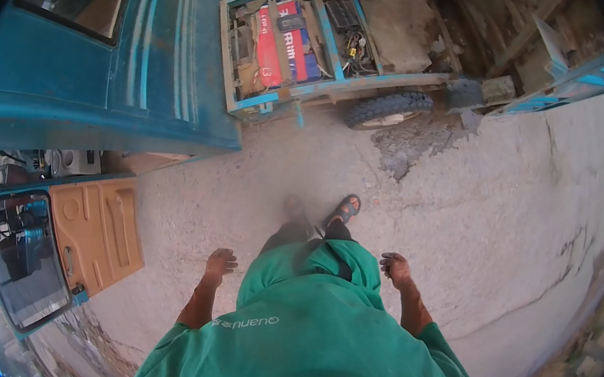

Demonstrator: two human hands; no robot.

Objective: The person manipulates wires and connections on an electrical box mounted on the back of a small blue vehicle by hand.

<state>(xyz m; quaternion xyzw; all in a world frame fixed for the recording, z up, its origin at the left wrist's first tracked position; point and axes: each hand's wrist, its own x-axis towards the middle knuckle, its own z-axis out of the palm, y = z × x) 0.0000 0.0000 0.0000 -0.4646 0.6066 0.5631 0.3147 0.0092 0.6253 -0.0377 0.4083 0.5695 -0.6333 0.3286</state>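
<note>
While the left hand [221, 262] hangs empty, loosely spread, and the right hand [396, 269] empty, half curled, the step seems mere standing or walking; reaching the open door [97, 231] leftward or blue frame [326, 27] ahead calls for moving closer.

Across the chest of the green short-sleeved cloth shirt [328, 346] runs one line of pale Latin lettering, upside down from here. Inside the open blue metal frame [327, 32], white characters stand on the long, narrow red panel [268, 49], with more white marks at its near end. Beside it, larger white characters stand on the red-and-blue rectangular panel [300, 59].
</note>
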